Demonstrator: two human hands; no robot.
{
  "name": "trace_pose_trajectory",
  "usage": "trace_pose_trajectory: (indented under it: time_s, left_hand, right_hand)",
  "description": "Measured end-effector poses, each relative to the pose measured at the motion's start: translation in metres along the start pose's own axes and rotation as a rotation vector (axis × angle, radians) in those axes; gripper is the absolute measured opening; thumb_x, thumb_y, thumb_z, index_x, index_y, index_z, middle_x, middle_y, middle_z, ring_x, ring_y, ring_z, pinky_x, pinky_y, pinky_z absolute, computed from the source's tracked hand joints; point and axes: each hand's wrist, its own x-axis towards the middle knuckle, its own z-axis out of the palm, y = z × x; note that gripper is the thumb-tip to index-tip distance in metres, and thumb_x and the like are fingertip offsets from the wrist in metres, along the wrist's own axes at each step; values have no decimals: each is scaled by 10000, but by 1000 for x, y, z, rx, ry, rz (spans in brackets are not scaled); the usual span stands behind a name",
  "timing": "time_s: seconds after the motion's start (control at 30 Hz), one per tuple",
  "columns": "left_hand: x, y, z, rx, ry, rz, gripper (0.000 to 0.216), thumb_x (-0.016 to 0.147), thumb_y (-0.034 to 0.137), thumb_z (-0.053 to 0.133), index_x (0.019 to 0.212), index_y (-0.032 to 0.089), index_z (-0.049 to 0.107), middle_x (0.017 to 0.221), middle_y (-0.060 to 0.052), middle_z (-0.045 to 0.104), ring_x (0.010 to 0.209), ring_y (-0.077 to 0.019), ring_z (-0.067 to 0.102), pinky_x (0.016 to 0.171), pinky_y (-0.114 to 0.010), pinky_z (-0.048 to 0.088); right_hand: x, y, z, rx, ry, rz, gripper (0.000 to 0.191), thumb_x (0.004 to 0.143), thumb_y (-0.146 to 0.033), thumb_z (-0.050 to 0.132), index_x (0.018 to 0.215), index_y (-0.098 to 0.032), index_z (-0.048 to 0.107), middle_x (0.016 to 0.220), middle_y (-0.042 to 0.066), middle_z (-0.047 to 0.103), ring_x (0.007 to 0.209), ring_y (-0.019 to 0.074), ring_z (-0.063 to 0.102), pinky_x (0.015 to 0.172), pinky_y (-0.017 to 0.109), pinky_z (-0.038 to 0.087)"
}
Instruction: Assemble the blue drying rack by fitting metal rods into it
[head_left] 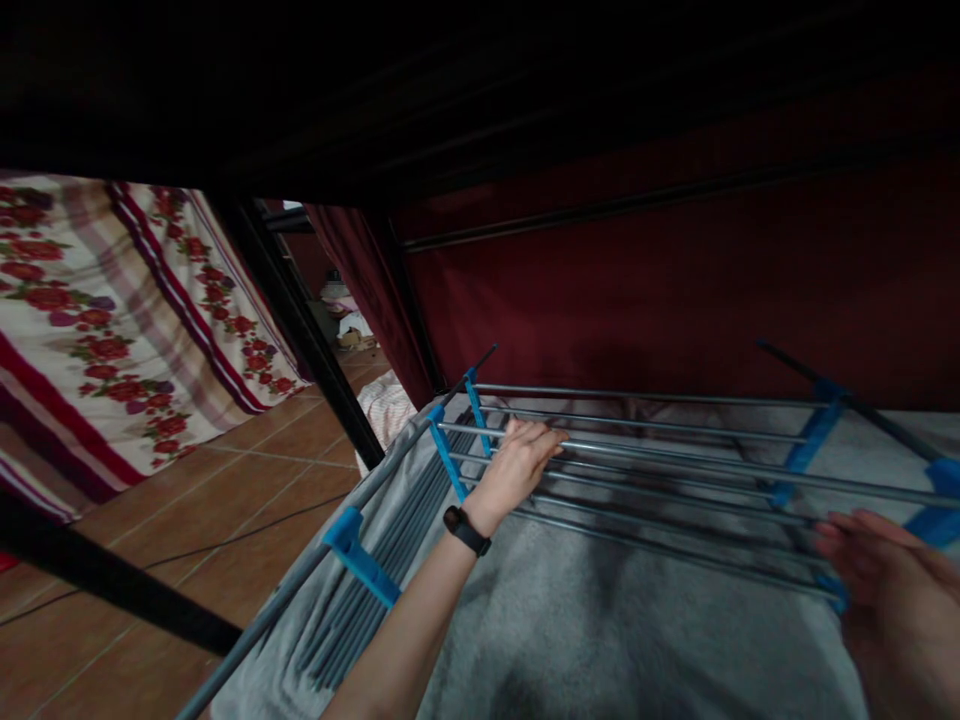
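The left hand lies across the blue-and-grey rack, which rests on a grey blanket; the right hand, blurred, is near its right end. Whether either grips, I can't tell.

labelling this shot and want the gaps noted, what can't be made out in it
Head view: left hand, palm side hidden by its own back.
Head view: right hand, blurred; its grip is unclear.
Head view: far-right blue bracket, cut off by the right edge.
Head view: black wristband, display too small and dark to read.
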Motion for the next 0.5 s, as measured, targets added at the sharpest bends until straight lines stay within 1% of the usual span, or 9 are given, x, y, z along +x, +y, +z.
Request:
trace_pose_trajectory:
  time_s: [0.03, 0.13, 0.2, 0.27, 0.37, 0.43, 0.5]
  left_hand:
    - [0, 0, 0, 2, 2, -1, 310, 1018, 285, 368, 1196, 198, 607, 1016, -70, 671, 972, -198, 589, 925, -365, 369]
    - [-1, 1, 0, 8, 0, -5, 314, 1018, 300, 373, 1198, 196, 609, 1017, -72, 676, 974, -195, 596, 921, -364, 375]
    - [-1, 1, -1, 4, -8, -14, 322, 1019, 308, 372, 1204, 198, 610, 1023, -73, 680, 982, -195, 601, 916, -362, 381]
    - [-1, 1, -2, -4, -23, -25, 323, 1017, 317, 378, 1202, 202, 616, 1028, -73, 685, 988, -196, 607, 914, -361, 389]
    - [-1, 1, -3, -12, -51, -44, 315, 1010, 330, 404, 1188, 209, 633, 1042, -73, 694, 999, -196, 618, 916, -359, 407]
    - [-1, 1, -5, -15, -65, -49, 313, 1005, 335, 420, 1190, 208, 638, 1054, -73, 699, 1011, -194, 623, 925, -355, 419]
    - [0, 2, -8, -23, -75, -36, 316, 992, 359, 453, 1196, 208, 642, 1085, -72, 704, 1032, -194, 626, 948, -357, 423]
  right_hand:
    - [-6, 1, 11, 8, -54, 47, 312, 534, -217, 759, 843, -231, 720, 904, 17, 701, 810, 146, 675, 753, 220, 574]
    - [-26, 8, 43, 99, -291, 166, 274, 588, -285, 786, 854, -254, 727, 967, 22, 725, 944, 193, 688, 890, 296, 575]
    - [-38, 15, 57, 168, -382, 191, 223, 632, -271, 789, 846, -283, 726, 996, 3, 731, 995, 203, 685, 994, 362, 540]
    - [-47, 20, 68, 228, -458, 225, 194, 654, -243, 793, 828, -296, 724, 1050, -12, 730, 1046, 213, 677, 1057, 419, 502]
    - [-58, 23, 80, 296, -520, 278, 200, 678, -237, 798, 853, -303, 726, 1174, -20, 703, 1142, 219, 642, 1077, 433, 488]
    - [-63, 22, 87, 314, -518, 301, 189, 695, -244, 794, 865, -292, 728, 1208, -9, 691, 1186, 217, 618, 1079, 415, 487]
    - [-67, 20, 93, 318, -499, 308, 174, 706, -254, 788, 869, -275, 730, 1200, 7, 695, 1204, 214, 606, 1080, 397, 486]
